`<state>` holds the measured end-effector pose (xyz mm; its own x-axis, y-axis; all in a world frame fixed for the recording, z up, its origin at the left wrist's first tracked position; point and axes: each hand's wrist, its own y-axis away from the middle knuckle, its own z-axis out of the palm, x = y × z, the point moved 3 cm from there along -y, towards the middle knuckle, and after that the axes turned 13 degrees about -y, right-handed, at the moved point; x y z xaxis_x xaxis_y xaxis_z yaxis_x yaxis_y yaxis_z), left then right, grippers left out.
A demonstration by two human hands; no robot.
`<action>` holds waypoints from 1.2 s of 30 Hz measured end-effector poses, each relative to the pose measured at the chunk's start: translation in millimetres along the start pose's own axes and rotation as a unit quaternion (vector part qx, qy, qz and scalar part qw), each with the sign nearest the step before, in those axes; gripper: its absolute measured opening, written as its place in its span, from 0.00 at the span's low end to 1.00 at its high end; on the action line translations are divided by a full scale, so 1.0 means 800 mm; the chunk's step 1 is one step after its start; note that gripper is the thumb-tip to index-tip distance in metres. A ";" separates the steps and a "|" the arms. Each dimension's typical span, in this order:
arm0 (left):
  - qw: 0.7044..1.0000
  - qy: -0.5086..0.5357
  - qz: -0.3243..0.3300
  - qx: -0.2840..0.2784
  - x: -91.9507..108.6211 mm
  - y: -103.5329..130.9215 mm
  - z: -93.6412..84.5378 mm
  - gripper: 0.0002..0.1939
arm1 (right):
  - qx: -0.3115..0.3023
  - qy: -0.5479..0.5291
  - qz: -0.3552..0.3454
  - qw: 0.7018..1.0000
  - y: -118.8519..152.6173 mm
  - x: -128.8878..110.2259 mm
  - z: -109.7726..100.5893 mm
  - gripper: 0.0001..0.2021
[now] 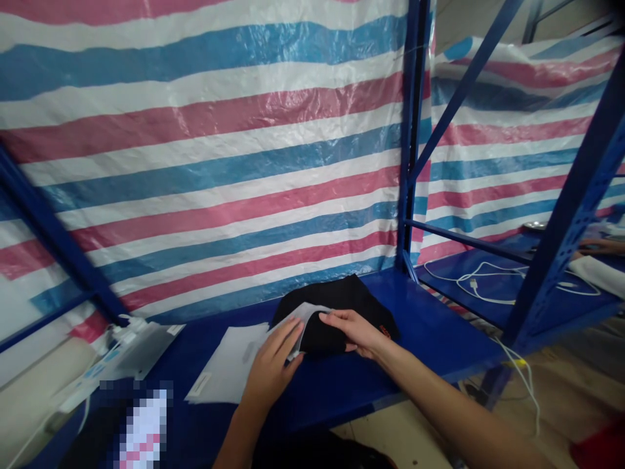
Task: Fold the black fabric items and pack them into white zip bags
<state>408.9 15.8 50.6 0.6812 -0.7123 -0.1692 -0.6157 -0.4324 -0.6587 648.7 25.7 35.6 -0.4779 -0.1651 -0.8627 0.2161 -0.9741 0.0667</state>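
A black cloth item (359, 299) with small red lettering at its right end lies on the blue shelf. My left hand (276, 358) is closed on a thin whitish sheet (305, 316), which rests against the black cloth. On the right, my right hand (356, 332) pinches a folded edge of the black cloth between thumb and fingers. Left of my left hand, flat white sheets (227, 365) with a small label at one corner lie on the shelf.
At the left is a white power strip (92, 374) with plugs, beside a grey sheet (151, 348). Blue metal posts (410, 143) frame a striped tarpaulin (219, 163). White cables (488, 286) lie on the right shelf, near another person's hand (600, 246).
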 end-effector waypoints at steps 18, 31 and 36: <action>0.968 0.175 -0.173 -0.050 0.009 -0.049 -0.050 0.31 | -0.141 0.409 -0.324 0.841 0.054 -0.089 0.019 0.19; 0.965 0.235 -0.119 -0.001 0.026 -0.045 -0.037 0.11 | -0.199 0.578 -0.329 0.720 0.042 -0.042 0.033 0.12; 0.931 0.265 -0.250 0.015 0.015 -0.033 -0.039 0.09 | -0.249 0.505 -0.336 0.755 0.066 -0.063 0.039 0.15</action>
<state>420.6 1.7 88.4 0.5841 -0.6026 0.5438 -0.2574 -0.7729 -0.5800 657.6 -22.2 98.2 0.2162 0.7881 -0.5763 0.6275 -0.5644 -0.5364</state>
